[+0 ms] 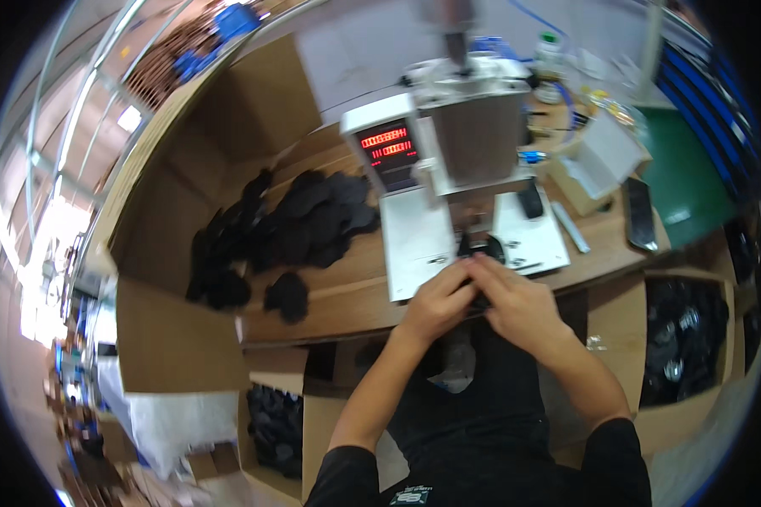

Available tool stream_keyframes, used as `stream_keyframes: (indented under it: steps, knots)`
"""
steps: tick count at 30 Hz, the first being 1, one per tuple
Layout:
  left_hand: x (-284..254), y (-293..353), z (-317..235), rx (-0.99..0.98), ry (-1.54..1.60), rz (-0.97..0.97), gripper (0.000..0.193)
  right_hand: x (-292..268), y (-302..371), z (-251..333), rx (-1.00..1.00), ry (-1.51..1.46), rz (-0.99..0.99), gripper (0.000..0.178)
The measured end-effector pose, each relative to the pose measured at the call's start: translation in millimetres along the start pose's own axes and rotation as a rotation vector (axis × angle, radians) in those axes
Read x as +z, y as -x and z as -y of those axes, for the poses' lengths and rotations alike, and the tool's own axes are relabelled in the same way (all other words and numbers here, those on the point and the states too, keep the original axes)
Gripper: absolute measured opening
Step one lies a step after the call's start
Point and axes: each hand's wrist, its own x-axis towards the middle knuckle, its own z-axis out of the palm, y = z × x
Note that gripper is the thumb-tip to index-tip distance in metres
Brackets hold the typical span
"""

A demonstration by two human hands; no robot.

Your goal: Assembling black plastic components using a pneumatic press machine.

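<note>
My left hand [438,302] and my right hand [518,306] meet at the front of a white bench press machine [473,127]. The fingers of both are closed together at the fingertips on a dark piece [490,250] under the press head. Its exact shape is mostly covered by my fingers. The machine's base plate [418,241] is white, and a display box [383,144] with red lit digits stands at its left. Left of the machine lies a heap of flat, rounded black pieces [300,224], with a few loose ones [287,296] nearer the table edge.
A large open cardboard box [173,338] lies around the heap's left side. Below the table are cardboard boxes of black pieces, one at left [275,422] and one at right [685,338]. On the right of the table are a phone [639,213], a small open carton [596,165] and a pale strip [571,226].
</note>
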Motion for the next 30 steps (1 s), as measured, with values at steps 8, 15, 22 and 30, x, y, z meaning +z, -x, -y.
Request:
stream_keyframes:
  steps: [8, 15, 22, 30]
  knots:
    - [-86, 56, -1, -0.27, -0.292, -0.145, 0.035, -1, -1, 1, -0.001, 0.198, 0.014, 0.053]
    - [-205, 116, 32, -1.556, -0.716, 0.068, 0.061, -4, -2, -1, 0.009, 0.159, -0.002, 0.051]
    - [-154, 149, 39, -1.206, -0.766, -0.272, 0.051, -6, -2, 5, 0.023, 0.159, -0.003, 0.05]
    - [-136, 129, 25, -0.711, -0.487, -0.333, 0.032, -3, -1, 3, 0.028, 0.133, -0.001, 0.049]
